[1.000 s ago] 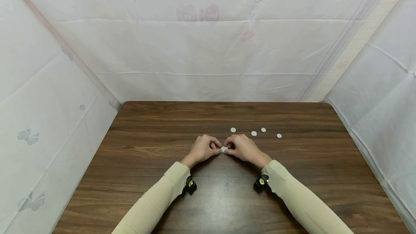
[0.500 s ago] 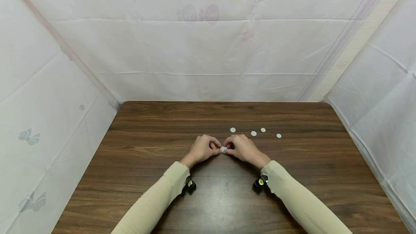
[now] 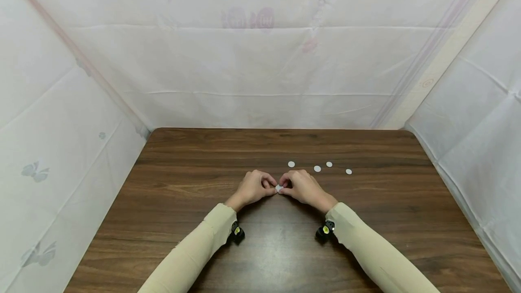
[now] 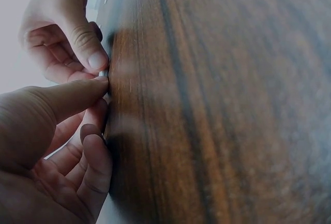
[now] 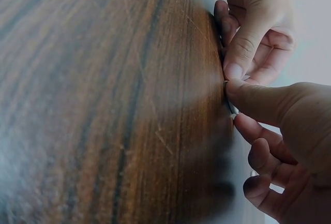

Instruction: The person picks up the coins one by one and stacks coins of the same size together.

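A small thin white disc (image 3: pixel 278 188) lies low at the wood-patterned table, between my two hands in the head view. My left hand (image 3: pixel 252 188) pinches its left edge with thumb and fingers. From the other side, my right hand (image 3: pixel 304 187) pinches the right edge, its thumb close to the left thumb. Only a pale sliver of the disc (image 4: pixel 103 73) shows between the thumb tips in the left wrist view. The right wrist view also has both thumbs (image 5: pixel 235 73) meeting there, and the fingers hide most of the disc.
Beyond the right hand, several more white discs lie flat and apart on the brown table (image 3: pixel 195 243), among them one disc (image 3: pixel 291 164) at the left and another disc (image 3: pixel 348 172) at the far right. Pale patterned sheeting (image 3: pixel 260 71) stands behind the table and along both sides.
Both hands stay around the same disc and have barely moved. The head view has shifted very slightly. The loose discs lie as before.
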A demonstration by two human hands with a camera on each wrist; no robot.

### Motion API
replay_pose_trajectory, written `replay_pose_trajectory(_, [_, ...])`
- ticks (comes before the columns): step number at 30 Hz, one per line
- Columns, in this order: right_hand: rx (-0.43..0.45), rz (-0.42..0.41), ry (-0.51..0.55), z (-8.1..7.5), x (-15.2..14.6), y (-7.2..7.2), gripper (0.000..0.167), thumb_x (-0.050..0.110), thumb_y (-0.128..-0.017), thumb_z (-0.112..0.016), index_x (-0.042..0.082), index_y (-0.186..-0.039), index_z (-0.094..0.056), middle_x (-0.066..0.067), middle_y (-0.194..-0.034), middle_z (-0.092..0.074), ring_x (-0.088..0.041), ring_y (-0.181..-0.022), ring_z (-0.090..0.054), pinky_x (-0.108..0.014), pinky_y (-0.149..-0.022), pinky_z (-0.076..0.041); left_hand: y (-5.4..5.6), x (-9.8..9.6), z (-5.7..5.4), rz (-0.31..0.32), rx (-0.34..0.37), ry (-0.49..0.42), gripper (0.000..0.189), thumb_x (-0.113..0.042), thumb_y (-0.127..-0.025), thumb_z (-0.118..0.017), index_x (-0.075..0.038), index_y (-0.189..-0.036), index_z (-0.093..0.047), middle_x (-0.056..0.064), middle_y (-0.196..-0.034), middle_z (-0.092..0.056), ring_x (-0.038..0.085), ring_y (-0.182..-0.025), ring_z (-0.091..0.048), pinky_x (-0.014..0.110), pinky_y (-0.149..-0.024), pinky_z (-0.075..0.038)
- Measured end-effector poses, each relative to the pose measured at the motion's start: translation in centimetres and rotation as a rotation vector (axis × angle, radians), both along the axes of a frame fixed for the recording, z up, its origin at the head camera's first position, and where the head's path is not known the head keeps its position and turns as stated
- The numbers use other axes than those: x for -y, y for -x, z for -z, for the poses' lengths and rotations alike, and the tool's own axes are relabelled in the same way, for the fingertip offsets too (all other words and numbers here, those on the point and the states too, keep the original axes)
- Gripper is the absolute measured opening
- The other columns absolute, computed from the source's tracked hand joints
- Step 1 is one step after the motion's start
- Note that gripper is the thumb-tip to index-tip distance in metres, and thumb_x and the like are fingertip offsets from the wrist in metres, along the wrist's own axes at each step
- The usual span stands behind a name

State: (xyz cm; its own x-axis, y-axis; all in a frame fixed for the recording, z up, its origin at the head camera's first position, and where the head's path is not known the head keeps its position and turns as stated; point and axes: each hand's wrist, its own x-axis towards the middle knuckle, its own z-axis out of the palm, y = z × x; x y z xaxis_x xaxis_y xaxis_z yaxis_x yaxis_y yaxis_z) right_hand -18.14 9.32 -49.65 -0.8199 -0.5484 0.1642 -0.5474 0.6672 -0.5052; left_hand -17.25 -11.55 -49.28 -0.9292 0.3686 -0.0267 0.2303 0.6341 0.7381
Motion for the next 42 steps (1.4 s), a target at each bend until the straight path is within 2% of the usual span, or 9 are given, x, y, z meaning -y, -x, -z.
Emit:
replay_pose_trajectory(16, [0.002, 0.004, 0.02, 0.09, 0.08, 0.28, 0.013, 0.026, -0.086, -0.086, 0.019, -0.089, -0.076, 0.013, -0.08, -0.068, -0.006, -0.074, -0.064, -0.023, -0.067, -0.05, 0.39, 0.05, 0.01, -0.002, -0.005, 0.012, 0.008, -0.016, -0.086, -0.085, -0.016, -0.091, -0.08, -0.01, -0.064, -0.066, 0.002, -0.059, -0.058, 0.024, -0.062, -0.048])
replay_pose_trajectory(26, [0.006, -0.014, 0.055, -0.03, -0.01, 0.03, 0.011, 0.024, -0.087, -0.085, 0.017, -0.089, -0.077, 0.015, -0.078, -0.068, -0.004, -0.072, -0.063, -0.024, -0.066, -0.05, 0.1, -0.03, -0.28, 0.002, -0.003, 0.011, 0.008, -0.014, -0.086, -0.085, -0.014, -0.093, -0.08, -0.007, -0.066, -0.068, 0.004, -0.06, -0.059, 0.025, -0.061, -0.049])
replay_pose_trajectory(35, [-0.004, -0.022, 0.059, -0.07, 0.02, -0.16, 0.011, 0.022, -0.086, -0.086, 0.018, -0.089, -0.076, 0.013, -0.079, -0.069, -0.002, -0.071, -0.062, -0.024, -0.065, -0.05, -0.22, 0.04, -0.23, 0.0, -0.005, 0.019, 0.008, -0.016, -0.087, -0.085, -0.016, -0.093, -0.08, -0.009, -0.066, -0.067, 0.003, -0.061, -0.059, 0.025, -0.062, -0.049])
replay_pose_trajectory(42, [0.008, 0.005, 0.041, 0.2, 0.01, -0.17, 0.012, 0.024, -0.086, -0.086, 0.019, -0.089, -0.076, 0.013, -0.081, -0.069, -0.003, -0.073, -0.063, -0.023, -0.067, -0.05, -0.32, -0.1, -0.42, 0.002, 0.007, 0.008, 0.008, -0.014, -0.087, -0.084, -0.014, -0.093, -0.08, -0.008, -0.067, -0.066, 0.005, -0.061, -0.059, 0.025, -0.06, -0.048])
